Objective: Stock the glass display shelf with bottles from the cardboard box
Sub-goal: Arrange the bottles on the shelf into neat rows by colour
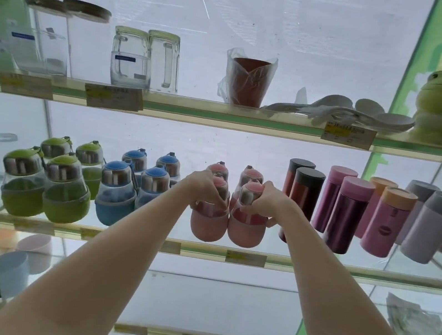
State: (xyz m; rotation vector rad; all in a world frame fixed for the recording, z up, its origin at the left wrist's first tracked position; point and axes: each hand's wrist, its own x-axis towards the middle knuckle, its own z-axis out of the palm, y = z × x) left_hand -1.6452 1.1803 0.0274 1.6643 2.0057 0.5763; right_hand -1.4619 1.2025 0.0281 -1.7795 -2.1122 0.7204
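Each hand has a grip on one pink bottle at the front of the glass shelf (200, 247) — left hand (205, 186) on the left pink bottle (208, 221), right hand (267, 200) on the right pink bottle (246, 225). A nudge backward could topple the rear pink bottles (251, 173) — they stand just behind.

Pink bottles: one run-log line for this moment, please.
left hand grips front-left pink bottle | right hand grips front-right pink bottle | both on middle glass shelf
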